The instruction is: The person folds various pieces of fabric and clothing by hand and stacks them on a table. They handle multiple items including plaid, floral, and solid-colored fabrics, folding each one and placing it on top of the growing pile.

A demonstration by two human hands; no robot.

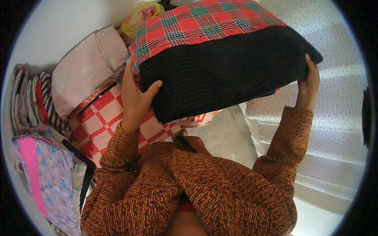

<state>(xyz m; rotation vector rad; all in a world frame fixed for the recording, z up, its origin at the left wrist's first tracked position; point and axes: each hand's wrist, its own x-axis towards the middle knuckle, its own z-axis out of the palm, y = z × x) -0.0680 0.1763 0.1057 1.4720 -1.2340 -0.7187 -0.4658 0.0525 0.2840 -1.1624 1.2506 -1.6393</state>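
Observation:
Between my two hands is a folded black ribbed cloth (220,70), broad and dark, at the upper middle of the head view. A red, green and white plaid cloth (208,23) lies directly against its far side. My left hand (137,92) grips the black cloth's left end, thumb on top and fingers partly hidden. At the right end, my right hand (309,84) has its thumb on the upper face; its other fingers are hidden beneath. Whether the plaid cloth is held along with the black one, I cannot tell.
Left of my hands sit a pale pink folded fabric (82,74) and a red-and-white checked cloth (106,118). Several folded cloths (29,98) are stacked at far left, above a blue-flowered fabric (55,177). A yellow bag (138,21) stands behind. Patterned white curtain (330,118) hangs at right.

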